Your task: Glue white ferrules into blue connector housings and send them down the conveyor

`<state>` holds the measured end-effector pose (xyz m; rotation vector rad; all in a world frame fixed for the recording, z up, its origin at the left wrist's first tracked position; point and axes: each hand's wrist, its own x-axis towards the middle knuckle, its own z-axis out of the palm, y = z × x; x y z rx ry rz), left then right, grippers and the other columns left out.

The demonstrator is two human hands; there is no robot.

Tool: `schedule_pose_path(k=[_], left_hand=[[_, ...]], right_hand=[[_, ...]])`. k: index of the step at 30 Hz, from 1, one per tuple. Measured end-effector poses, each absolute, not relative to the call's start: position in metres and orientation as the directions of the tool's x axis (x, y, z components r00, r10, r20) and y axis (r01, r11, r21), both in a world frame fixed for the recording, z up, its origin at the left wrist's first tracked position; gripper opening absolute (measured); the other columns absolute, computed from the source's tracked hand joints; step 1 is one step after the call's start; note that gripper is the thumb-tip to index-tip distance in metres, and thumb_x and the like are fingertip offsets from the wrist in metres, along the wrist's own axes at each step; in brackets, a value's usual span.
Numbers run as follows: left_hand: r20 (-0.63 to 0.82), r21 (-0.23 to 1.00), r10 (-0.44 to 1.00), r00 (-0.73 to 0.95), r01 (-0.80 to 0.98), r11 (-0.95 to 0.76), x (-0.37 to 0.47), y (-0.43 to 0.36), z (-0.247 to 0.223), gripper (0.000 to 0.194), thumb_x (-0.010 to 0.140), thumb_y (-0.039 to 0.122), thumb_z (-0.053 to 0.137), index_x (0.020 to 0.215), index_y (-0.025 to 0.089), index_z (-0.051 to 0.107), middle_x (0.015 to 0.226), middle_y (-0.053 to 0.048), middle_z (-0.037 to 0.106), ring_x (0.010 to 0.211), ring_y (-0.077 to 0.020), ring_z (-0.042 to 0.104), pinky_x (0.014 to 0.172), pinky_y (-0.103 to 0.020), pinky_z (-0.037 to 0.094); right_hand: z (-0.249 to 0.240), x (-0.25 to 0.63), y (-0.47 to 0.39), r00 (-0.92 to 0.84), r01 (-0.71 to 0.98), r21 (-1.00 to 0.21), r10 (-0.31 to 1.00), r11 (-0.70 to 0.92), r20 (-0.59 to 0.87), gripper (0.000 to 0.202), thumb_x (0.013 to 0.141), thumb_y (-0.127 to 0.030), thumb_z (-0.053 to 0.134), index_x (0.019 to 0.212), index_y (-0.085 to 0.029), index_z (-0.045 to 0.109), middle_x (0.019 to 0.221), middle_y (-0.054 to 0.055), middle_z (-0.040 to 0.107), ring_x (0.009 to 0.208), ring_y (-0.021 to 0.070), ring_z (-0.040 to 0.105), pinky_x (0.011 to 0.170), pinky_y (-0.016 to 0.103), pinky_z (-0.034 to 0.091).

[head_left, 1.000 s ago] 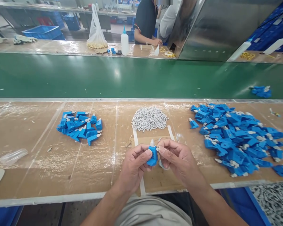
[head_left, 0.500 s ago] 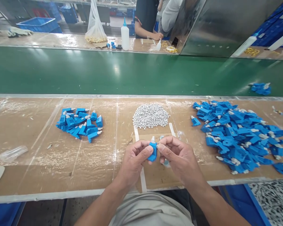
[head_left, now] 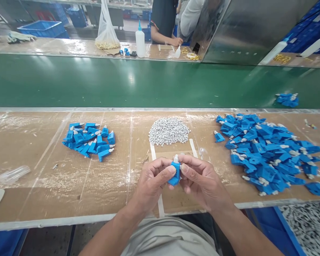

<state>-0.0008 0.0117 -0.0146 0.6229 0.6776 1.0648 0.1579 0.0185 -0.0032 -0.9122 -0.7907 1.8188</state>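
Observation:
My left hand (head_left: pixel 156 179) pinches a small blue plastic housing (head_left: pixel 174 174) between thumb and fingers, its white tip pointing up and away from me. Against the housing's right side press the closed thumb and forefinger of my right hand (head_left: pixel 200 179). A tiny pale piece (head_left: pixel 180 167) shows at those fingertips, mostly hidden. Just beyond both hands lies a heap of small grey pellet-like pieces (head_left: pixel 169 131). A small pile of blue housings with white tips (head_left: pixel 89 140) is on the left, and a much larger pile of them (head_left: pixel 266 153) spreads on the right.
A green conveyor belt (head_left: pixel 96 81) runs past the cardboard-covered table (head_left: pixel 117 185), carrying a few blue housings (head_left: pixel 287 100). Across it stand a white bottle (head_left: pixel 140 42) and a bag of yellowish parts (head_left: pixel 106 35), near another person's hand (head_left: pixel 177 41). A blue bin (head_left: pixel 280 227) sits below right.
The blue housing has shifted slightly right and tilted in my fingers. My right fingers have closed in against its side, covering more of the tiny piece.

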Motion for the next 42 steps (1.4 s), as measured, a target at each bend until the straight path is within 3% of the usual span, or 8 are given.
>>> schedule_pose_path(k=[6, 11, 16, 23, 29, 35, 40, 42], left_hand=[[-0.276, 0.429, 0.792, 0.544, -0.668, 0.608, -0.001, 0.013, -0.014, 0.023, 0.085, 0.028, 0.075, 0.091, 0.005, 0.077, 0.081, -0.011, 0.073, 0.06, -0.0059, 0.064, 0.05, -0.006, 0.047], [-0.333, 0.318, 0.751, 0.57, -0.682, 0.659, 0.0, 0.013, -0.013, 0.024, 0.079, 0.022, 0.08, 0.092, 0.003, 0.077, 0.077, -0.01, 0.071, 0.059, -0.0077, 0.067, 0.05, -0.006, 0.051], [-0.346, 0.313, 0.753, 0.56, -0.687, 0.656, 0.001, 0.012, -0.015, 0.021, 0.078, 0.02, 0.081, 0.09, 0.003, 0.075, 0.073, -0.008, 0.069, 0.057, -0.0077, 0.066, 0.048, -0.006, 0.05], [-0.35, 0.408, 0.779, 0.52, -0.664, 0.627, 0.003, 0.011, -0.019, 0.019, 0.08, 0.022, 0.079, 0.083, 0.005, 0.072, 0.072, -0.004, 0.062, 0.056, -0.0041, 0.058, 0.048, -0.006, 0.047], [-0.327, 0.514, 0.815, 0.479, -0.633, 0.579, 0.005, 0.013, -0.016, 0.02, 0.084, 0.024, 0.076, 0.079, 0.004, 0.072, 0.068, -0.003, 0.06, 0.056, -0.0039, 0.056, 0.048, -0.007, 0.047], [-0.376, 0.456, 0.781, 0.499, -0.634, 0.624, 0.0, 0.017, -0.015, 0.023, 0.08, 0.026, 0.079, 0.086, 0.004, 0.075, 0.074, -0.007, 0.065, 0.057, -0.0057, 0.06, 0.045, -0.006, 0.046], [-0.401, 0.411, 0.769, 0.498, -0.653, 0.637, 0.0, 0.017, -0.014, 0.023, 0.078, 0.024, 0.08, 0.087, 0.003, 0.075, 0.072, -0.007, 0.065, 0.057, -0.0059, 0.06, 0.044, -0.005, 0.046], [-0.412, 0.393, 0.763, 0.498, -0.658, 0.642, 0.001, 0.016, -0.013, 0.023, 0.077, 0.023, 0.08, 0.086, 0.002, 0.075, 0.074, -0.008, 0.067, 0.056, -0.0063, 0.061, 0.044, -0.005, 0.046]], right_hand=[[0.009, 0.165, 0.014, -0.307, -0.438, -0.806, 0.909, -0.398, -0.282, 0.032, 0.086, -0.04, 0.079, 0.111, -0.02, 0.08, 0.07, 0.001, 0.058, 0.058, 0.007, 0.05, 0.045, 0.012, 0.05], [0.014, 0.17, 0.011, -0.324, -0.424, -0.807, 0.901, -0.411, -0.288, 0.031, 0.086, -0.039, 0.079, 0.11, -0.019, 0.081, 0.073, 0.002, 0.059, 0.06, 0.0073, 0.047, 0.041, 0.01, 0.044], [0.009, 0.167, 0.011, -0.321, -0.375, -0.847, 0.909, -0.378, -0.264, 0.03, 0.087, -0.04, 0.078, 0.11, -0.02, 0.08, 0.064, -0.001, 0.056, 0.052, 0.0052, 0.043, 0.04, 0.011, 0.038], [0.007, 0.164, 0.012, -0.33, -0.262, -0.918, 0.922, -0.297, -0.203, 0.027, 0.09, -0.043, 0.073, 0.101, -0.018, 0.079, 0.066, -0.001, 0.056, 0.054, 0.0057, 0.043, 0.041, 0.014, 0.031], [-0.01, 0.162, 0.008, -0.196, -0.133, -0.974, 0.969, -0.182, -0.154, 0.032, 0.092, -0.045, 0.07, 0.109, -0.019, 0.075, 0.072, -0.001, 0.058, 0.05, 0.0064, 0.046, 0.04, 0.017, 0.037], [-0.007, 0.165, 0.013, -0.277, -0.291, -0.905, 0.933, -0.309, -0.229, 0.044, 0.091, -0.057, 0.065, 0.102, -0.016, 0.077, 0.066, -0.001, 0.051, 0.052, 0.0095, 0.046, 0.035, 0.016, 0.039], [0.003, 0.168, 0.015, -0.259, -0.314, -0.883, 0.926, -0.349, -0.274, 0.039, 0.088, -0.053, 0.071, 0.078, -0.015, 0.075, 0.07, 0.002, 0.052, 0.056, 0.0097, 0.046, 0.036, 0.015, 0.038], [0.003, 0.167, 0.014, -0.26, -0.308, -0.883, 0.924, -0.354, -0.28, 0.039, 0.088, -0.052, 0.07, 0.078, -0.015, 0.076, 0.069, 0.002, 0.053, 0.055, 0.0094, 0.045, 0.037, 0.015, 0.038]])
